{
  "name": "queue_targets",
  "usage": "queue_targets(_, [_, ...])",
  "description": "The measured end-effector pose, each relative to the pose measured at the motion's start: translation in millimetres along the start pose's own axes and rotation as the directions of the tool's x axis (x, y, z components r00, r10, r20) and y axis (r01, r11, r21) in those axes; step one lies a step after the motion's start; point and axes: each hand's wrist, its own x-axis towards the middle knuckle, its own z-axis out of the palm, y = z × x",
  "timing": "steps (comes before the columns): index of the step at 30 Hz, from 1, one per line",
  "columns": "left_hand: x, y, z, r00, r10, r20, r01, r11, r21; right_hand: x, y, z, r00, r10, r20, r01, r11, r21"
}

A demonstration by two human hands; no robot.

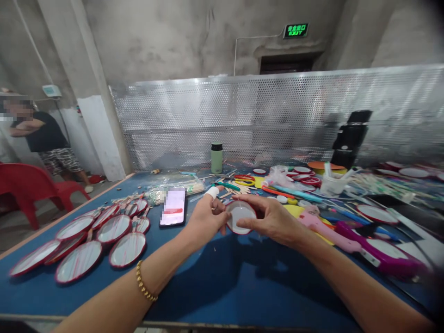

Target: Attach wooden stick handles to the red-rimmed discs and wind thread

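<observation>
At 9 o'clock of the view a person in a dark shirt (45, 134) stands behind a red plastic chair (29, 187), well apart from the blue table (222, 282). On the table at 8 o'clock lies a group of oval red-rimmed discs (100, 240), overlapping one another, and just to the right of them a phone (173, 206) lies flat with its screen lit. At the centre the left hand (206, 217), with a white bandage on one finger and a gold bracelet (144, 282) on the wrist, grasps the left edge of a small round red-rimmed disc (240, 216); the right hand (274, 219) grasps its right edge, so the disc is held between both hands above the table. Behind them, at 12 o'clock, a green bottle (217, 158) stands upright. At 3 o'clock a pink and purple glue gun (350, 240) lies among scissors, sticks and more discs
</observation>
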Motion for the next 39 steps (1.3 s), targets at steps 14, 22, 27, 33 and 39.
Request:
queue_targets(14, [-1, -3, -0.6, 0.995, 0.024, 0.097, -0.025, 1.0, 0.003, -7, -7, 3, 0.985, 0.158, 0.066, -0.157, 0.987, -0.029])
queue_targets(22, [1, -8, 0.3, 0.993, 0.027, 0.113, -0.031, 0.999, 0.032, -4, -9, 11, 0.954, 0.286, 0.09, -0.284, 0.958, -0.029])
queue_targets(27, [2, -13, 0.8, 0.997, 0.029, 0.07, -0.03, 0.999, 0.018, -3, -6, 17, 0.942, 0.33, 0.061, -0.331, 0.943, 0.013])
queue_targets(33, [1, -2, -1.0, 0.997, 0.056, 0.053, -0.057, 0.998, 0.025, -3, -2, 22, 0.941, 0.339, 0.013, -0.335, 0.921, 0.201])
queue_targets(39, [1, 6, -7.8, 0.992, 0.104, -0.074, -0.094, 0.987, 0.128, -6, -4, 26, 0.969, 0.231, 0.091, -0.246, 0.845, 0.474])
